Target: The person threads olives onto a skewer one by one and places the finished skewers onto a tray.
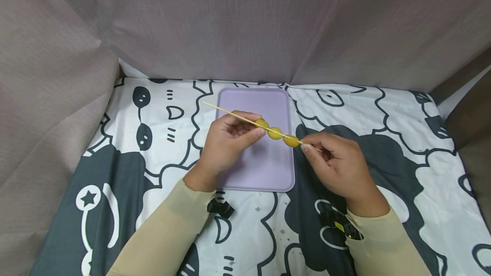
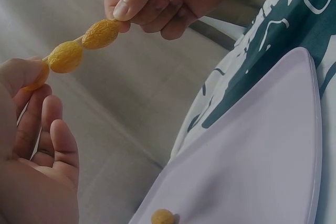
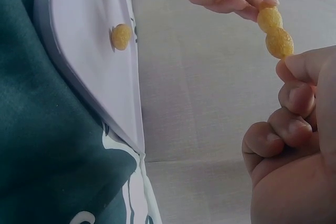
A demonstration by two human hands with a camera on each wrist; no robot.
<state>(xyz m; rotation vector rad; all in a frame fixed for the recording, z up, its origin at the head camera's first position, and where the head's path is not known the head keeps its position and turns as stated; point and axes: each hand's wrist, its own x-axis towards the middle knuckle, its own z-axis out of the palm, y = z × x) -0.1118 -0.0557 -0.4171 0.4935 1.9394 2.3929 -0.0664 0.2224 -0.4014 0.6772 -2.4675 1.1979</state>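
Three yellow wrinkled balls (image 1: 275, 133) sit in a row on a thin skewer (image 1: 230, 113), held above a pale purple tray (image 1: 253, 173). My left hand (image 1: 226, 144) pinches the leftmost ball between thumb and fingers; the long bare part of the skewer sticks out beyond it, up and left. At the other end my right hand (image 1: 333, 161) pinches the skewer close beside the rightmost ball (image 2: 101, 34). Another yellow ball (image 3: 121, 36) lies on the tray, seen in both wrist views but not visible in the head view.
Under the tray spreads a black-and-white cartoon-print cloth (image 1: 172, 135). Grey-brown fabric (image 1: 230, 24) hangs behind the table and on both sides. A dark strapped device is on each wrist.
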